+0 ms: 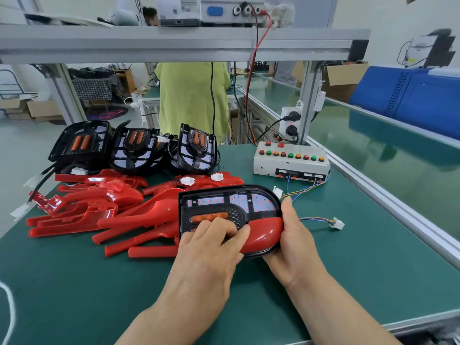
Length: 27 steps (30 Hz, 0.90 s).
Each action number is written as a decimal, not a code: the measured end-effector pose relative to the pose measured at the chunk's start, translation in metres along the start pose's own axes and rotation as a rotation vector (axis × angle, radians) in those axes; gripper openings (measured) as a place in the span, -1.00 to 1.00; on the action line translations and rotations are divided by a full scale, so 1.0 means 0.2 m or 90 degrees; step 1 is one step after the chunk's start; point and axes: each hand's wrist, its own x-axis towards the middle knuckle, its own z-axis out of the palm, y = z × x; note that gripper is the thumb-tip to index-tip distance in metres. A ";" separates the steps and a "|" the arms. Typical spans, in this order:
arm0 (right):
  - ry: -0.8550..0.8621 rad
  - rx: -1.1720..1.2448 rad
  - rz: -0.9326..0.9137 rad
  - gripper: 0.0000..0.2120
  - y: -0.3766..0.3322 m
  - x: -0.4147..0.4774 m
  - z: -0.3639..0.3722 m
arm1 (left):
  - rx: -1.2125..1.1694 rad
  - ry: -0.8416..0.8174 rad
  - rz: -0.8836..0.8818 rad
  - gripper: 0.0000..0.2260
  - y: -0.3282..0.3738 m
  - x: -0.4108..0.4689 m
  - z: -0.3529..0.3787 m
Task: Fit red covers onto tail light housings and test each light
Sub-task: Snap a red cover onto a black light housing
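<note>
Both busy: left hand [211,247] curled over the slick red cover [266,232], right hand [293,242] gripping the housing [239,215] end. Light, stiff plastic, probably.

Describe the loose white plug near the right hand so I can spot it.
On the green mat, look right of the housing gripped by the right hand. Thin coloured wires there end in a small white plug lying alone on bare mat; the other plugs sit farther back or left.

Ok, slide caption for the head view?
Left hand and right hand hold a red cover on a tail light housing.
</note>
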 end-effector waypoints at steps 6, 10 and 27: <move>0.007 -0.006 -0.001 -0.46 0.00 0.01 0.00 | -0.010 0.020 -0.014 -0.48 0.00 -0.02 0.00; 0.003 -0.012 0.000 -0.45 0.01 0.01 0.00 | -0.005 0.020 -0.014 -0.49 0.00 -0.04 -0.01; -0.062 -0.020 0.000 -0.36 0.02 -0.01 -0.01 | -0.011 0.014 -0.010 -0.49 0.00 -0.03 0.00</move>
